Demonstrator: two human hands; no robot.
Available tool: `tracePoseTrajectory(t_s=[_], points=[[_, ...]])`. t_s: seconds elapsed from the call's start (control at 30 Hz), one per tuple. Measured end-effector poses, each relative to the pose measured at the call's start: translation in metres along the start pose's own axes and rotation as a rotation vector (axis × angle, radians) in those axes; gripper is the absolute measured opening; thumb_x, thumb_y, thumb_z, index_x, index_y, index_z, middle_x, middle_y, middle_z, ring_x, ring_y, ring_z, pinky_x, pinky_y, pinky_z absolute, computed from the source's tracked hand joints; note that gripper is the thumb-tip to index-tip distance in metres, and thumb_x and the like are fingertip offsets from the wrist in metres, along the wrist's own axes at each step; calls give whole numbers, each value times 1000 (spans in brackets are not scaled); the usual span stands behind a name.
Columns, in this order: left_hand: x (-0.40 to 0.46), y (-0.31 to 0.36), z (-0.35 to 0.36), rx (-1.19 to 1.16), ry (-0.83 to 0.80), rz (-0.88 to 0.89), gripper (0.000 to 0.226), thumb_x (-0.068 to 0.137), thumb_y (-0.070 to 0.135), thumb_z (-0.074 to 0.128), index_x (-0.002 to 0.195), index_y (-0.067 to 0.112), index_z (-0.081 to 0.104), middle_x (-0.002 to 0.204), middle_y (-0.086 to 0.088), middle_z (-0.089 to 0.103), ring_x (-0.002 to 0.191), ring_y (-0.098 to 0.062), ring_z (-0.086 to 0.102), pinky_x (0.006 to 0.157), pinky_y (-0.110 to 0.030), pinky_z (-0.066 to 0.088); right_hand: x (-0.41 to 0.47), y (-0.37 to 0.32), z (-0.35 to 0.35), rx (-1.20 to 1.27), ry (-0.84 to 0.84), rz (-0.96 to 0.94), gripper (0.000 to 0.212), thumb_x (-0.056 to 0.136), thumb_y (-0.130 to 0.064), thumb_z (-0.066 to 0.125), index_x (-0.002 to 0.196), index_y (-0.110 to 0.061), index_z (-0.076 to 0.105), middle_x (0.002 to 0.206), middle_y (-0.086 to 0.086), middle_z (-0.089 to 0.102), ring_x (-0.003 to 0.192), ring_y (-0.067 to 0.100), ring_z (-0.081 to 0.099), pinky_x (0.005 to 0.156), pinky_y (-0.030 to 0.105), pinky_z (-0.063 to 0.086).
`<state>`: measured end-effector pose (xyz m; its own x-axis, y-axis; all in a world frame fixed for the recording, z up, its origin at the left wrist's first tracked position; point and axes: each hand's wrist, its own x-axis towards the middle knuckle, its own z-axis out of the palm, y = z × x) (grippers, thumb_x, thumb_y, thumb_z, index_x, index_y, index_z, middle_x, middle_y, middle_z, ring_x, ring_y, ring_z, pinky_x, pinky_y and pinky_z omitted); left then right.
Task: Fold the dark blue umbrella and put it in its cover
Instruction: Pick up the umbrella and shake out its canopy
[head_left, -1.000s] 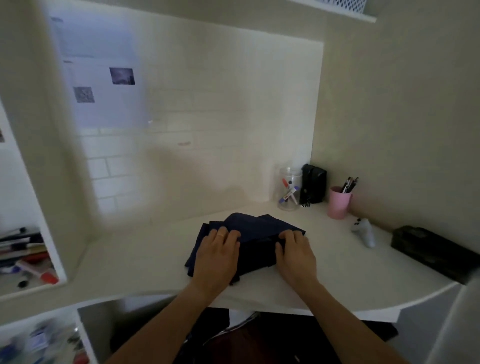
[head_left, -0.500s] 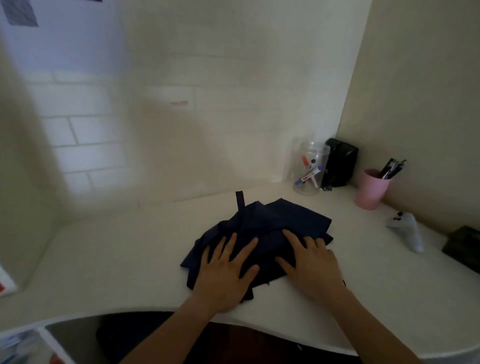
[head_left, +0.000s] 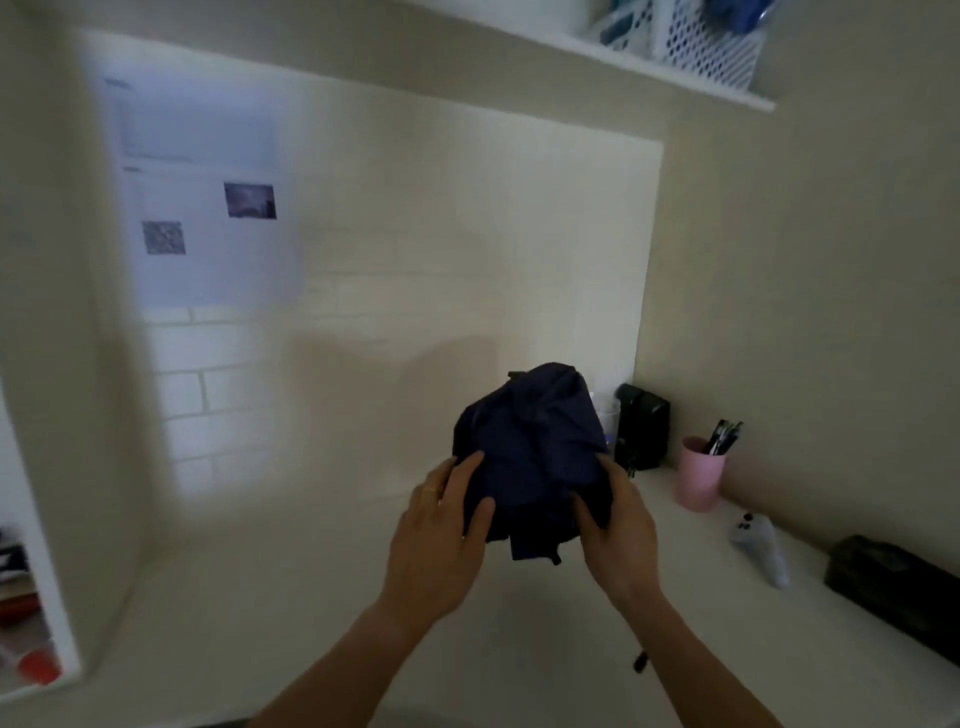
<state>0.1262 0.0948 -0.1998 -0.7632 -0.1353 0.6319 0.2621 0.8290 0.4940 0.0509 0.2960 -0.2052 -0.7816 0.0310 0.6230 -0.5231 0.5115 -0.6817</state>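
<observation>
Umbrella (head_left: 530, 447) aloft between both cupped hands (head_left: 524, 535)

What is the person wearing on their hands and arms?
Both forearms are bare, with no sleeves in view. The left hand has a thin gold-coloured ring on one of its fingers. The right hand shows no ring. A small dark thing hangs by the right wrist, too blurred to tell what it is. No gloves, no watch.
</observation>
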Motion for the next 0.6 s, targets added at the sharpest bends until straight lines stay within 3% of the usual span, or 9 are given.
tracePoseTrajectory(t_s=[0.1, 0.13, 0.3, 0.43, 0.5, 0.6], points=[[28, 44, -27, -242, -8, 13, 56, 98, 63, 38, 150, 54, 20, 152, 11, 39, 134, -12, 45, 106, -42, 48, 23, -43, -28, 298, 54, 0, 52, 93, -16, 66, 137, -34, 46, 123, -14, 62, 103, -7, 61, 91, 34, 55], [37, 58, -35, -308, -6, 31, 58, 98, 63, 42, 151, 55, 19, 151, 12, 40, 134, -11, 46, 107, -42, 47, 28, -56, -35, 410, 59, 20, 52, 93, -15, 67, 136, -37, 47, 122, -16, 63, 102, -7, 63, 91, 36, 57], [72, 111, -66, -306, 53, 71, 63, 96, 63, 45, 152, 51, 20, 147, 13, 46, 131, -11, 50, 107, -43, 47, 42, -107, -75, 880, 24, 103, 50, 84, -5, 76, 118, -39, 58, 113, 2, 70, 89, 21, 73, 72, 42, 61], [88, 135, -91, -308, 9, 50, 44, 104, 39, 46, 147, 45, 37, 137, 12, 49, 128, -14, 50, 108, -42, 43, 46, -123, -97, 739, 9, -134, 66, 81, 1, 74, 127, -40, 51, 117, -6, 67, 107, 15, 66, 80, 39, 61], [92, 146, -104, -452, 41, 2, 44, 99, 19, 49, 134, 44, 49, 132, 9, 58, 123, -18, 56, 104, -43, 47, 49, -125, -103, 687, 75, -166, 67, 83, 1, 72, 134, -34, 46, 118, -3, 65, 109, 19, 64, 82, 40, 61], [91, 159, -119, -602, 180, -47, 45, 89, 9, 49, 123, 37, 58, 125, 7, 62, 115, -16, 60, 97, -43, 52, 53, -126, -106, 526, 245, -232, 58, 86, 2, 67, 133, -27, 48, 115, 1, 61, 105, 18, 62, 86, 38, 57]])
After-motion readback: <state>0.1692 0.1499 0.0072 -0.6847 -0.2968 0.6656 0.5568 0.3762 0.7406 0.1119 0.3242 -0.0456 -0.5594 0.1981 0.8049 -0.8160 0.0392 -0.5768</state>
